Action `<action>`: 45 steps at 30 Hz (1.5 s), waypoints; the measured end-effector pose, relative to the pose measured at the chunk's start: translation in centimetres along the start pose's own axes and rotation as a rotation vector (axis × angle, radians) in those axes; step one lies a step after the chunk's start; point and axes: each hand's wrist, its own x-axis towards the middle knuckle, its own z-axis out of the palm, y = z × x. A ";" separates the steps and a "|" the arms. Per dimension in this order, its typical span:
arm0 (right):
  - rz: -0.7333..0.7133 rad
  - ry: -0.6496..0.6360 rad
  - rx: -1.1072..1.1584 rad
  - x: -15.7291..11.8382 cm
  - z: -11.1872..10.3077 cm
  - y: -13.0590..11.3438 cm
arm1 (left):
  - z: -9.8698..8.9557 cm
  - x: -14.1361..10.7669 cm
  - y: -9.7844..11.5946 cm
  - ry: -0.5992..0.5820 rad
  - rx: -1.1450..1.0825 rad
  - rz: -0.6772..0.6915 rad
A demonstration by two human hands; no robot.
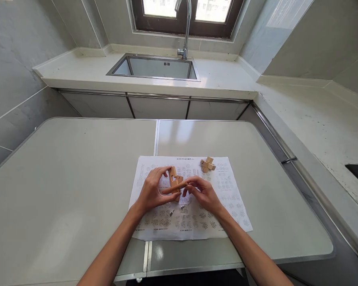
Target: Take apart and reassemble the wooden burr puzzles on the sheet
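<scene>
My left hand grips several interlocking wooden puzzle pieces, thumb below and fingers above. A long wooden puzzle stick lies across these pieces at a slant. Its right end is pinched by the fingertips of my right hand. Both hands are just over a printed instruction sheet covered in small diagrams. Toward the sheet's upper right sits an assembled wooden burr puzzle, apart from both hands. My fingers hide part of the pieces, so how they fit together is unclear.
The sheet lies on a pale folding table with a metal seam. Behind it is a counter with a steel sink and a faucet under a window. Another counter runs along the right.
</scene>
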 end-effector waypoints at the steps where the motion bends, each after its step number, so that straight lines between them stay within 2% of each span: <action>1: 0.005 -0.005 0.000 0.0 0.0 0.0 | 0.0 0.0 -0.1 0.005 -0.001 -0.008; 24: 0.080 0.035 -0.025 0.0 0.4 -1.3 | 0.3 -0.3 -0.3 -0.034 0.015 0.054; 31: 0.139 0.051 0.004 0.0 0.7 -0.7 | 0.2 -0.2 -0.4 -0.133 0.006 0.008; 34: 0.155 0.076 0.064 0.1 0.7 -0.7 | 0.1 -0.2 -0.4 -0.174 0.016 0.029; 38: 0.193 0.109 0.150 0.1 0.4 -0.7 | 0.3 -0.4 -0.7 -0.157 0.092 0.057; 45: 0.237 0.028 0.307 0.0 0.4 -0.3 | 0.2 -0.5 -1.5 -0.090 0.374 0.220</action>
